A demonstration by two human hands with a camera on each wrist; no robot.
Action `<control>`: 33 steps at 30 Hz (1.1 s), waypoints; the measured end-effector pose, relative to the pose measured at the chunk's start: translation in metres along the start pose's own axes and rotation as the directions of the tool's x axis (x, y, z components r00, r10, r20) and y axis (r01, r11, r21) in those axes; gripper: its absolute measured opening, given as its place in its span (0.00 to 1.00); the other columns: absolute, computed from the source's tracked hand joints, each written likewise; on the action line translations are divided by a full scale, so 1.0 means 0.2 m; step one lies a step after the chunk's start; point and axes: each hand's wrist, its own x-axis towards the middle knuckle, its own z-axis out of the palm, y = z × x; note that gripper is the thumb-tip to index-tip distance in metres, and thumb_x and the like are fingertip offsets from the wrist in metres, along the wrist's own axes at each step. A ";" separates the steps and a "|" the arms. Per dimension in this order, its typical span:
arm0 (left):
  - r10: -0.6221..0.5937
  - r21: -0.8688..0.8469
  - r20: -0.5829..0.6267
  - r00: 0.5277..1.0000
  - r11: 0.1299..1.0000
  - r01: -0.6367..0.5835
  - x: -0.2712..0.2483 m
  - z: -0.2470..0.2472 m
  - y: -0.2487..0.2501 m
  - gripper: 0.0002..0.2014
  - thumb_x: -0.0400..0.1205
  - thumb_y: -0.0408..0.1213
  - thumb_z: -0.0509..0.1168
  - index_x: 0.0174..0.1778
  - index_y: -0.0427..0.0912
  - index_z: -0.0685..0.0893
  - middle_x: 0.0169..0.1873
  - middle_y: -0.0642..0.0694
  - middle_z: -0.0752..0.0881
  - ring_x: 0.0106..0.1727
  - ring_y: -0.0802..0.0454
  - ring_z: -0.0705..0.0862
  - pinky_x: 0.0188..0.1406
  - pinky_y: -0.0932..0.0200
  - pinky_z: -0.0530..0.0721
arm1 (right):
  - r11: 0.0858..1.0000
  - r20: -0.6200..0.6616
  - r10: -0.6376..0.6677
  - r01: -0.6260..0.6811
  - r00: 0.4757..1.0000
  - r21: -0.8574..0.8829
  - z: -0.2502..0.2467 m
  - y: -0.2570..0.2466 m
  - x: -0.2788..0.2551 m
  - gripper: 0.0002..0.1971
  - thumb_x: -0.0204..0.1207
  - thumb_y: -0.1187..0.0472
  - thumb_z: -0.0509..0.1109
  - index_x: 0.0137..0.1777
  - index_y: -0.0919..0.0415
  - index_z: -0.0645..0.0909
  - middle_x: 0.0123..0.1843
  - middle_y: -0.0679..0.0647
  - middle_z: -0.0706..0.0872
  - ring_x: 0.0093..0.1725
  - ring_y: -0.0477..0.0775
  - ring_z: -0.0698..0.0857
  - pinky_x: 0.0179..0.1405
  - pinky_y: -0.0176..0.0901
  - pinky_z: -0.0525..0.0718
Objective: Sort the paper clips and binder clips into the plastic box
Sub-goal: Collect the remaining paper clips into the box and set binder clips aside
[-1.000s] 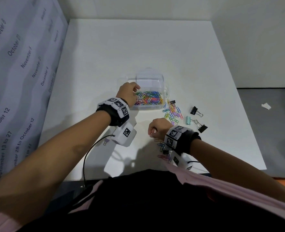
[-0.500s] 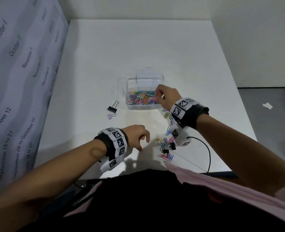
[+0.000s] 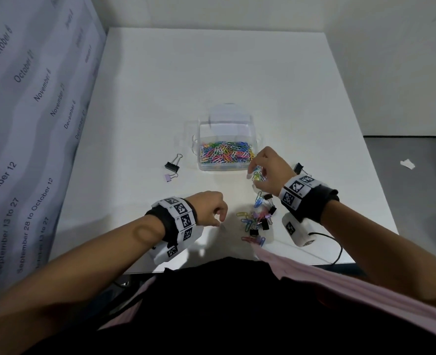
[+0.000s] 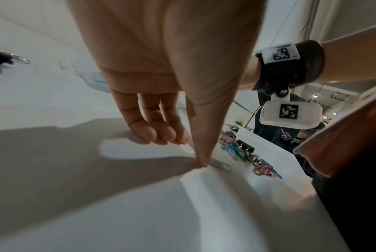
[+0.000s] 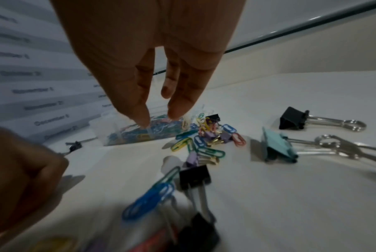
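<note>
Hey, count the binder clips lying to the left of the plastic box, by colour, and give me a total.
Black binder clip: 1
Purple binder clip: 1
Total: 2, both lying left of the plastic box, outside it.

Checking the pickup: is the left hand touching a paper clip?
Touching. The left wrist view shows the left hand's thumb tip pressing the grey paper clip on the table.
</note>
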 end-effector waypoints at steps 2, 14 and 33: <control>0.016 0.009 -0.003 1.000 1.000 -0.016 0.00 0.01 0.00 0.09 0.73 0.36 0.70 0.48 0.42 0.86 0.42 0.48 0.74 0.42 0.50 0.75 0.48 0.53 0.78 | 0.999 0.052 -0.021 0.023 0.998 -0.036 0.01 0.01 -0.03 0.10 0.63 0.70 0.73 0.45 0.62 0.84 0.46 0.51 0.72 0.34 0.52 0.76 0.42 0.45 0.78; 0.010 -0.017 0.006 1.000 1.000 -0.010 0.03 0.03 0.03 0.08 0.75 0.38 0.70 0.45 0.37 0.86 0.44 0.40 0.78 0.48 0.41 0.80 0.48 0.52 0.78 | 0.967 0.359 0.120 -0.027 0.925 -0.254 0.07 0.06 -0.07 0.08 0.70 0.60 0.73 0.48 0.61 0.84 0.42 0.49 0.76 0.43 0.49 0.74 0.35 0.36 0.69; -0.071 -0.016 -0.206 0.976 0.997 0.069 0.12 0.06 0.14 0.08 0.79 0.32 0.61 0.52 0.38 0.80 0.54 0.39 0.82 0.56 0.42 0.80 0.53 0.54 0.75 | 0.976 0.321 0.100 -0.031 0.942 -0.214 0.04 0.04 -0.05 0.01 0.73 0.64 0.69 0.42 0.59 0.82 0.39 0.48 0.83 0.41 0.47 0.77 0.36 0.34 0.69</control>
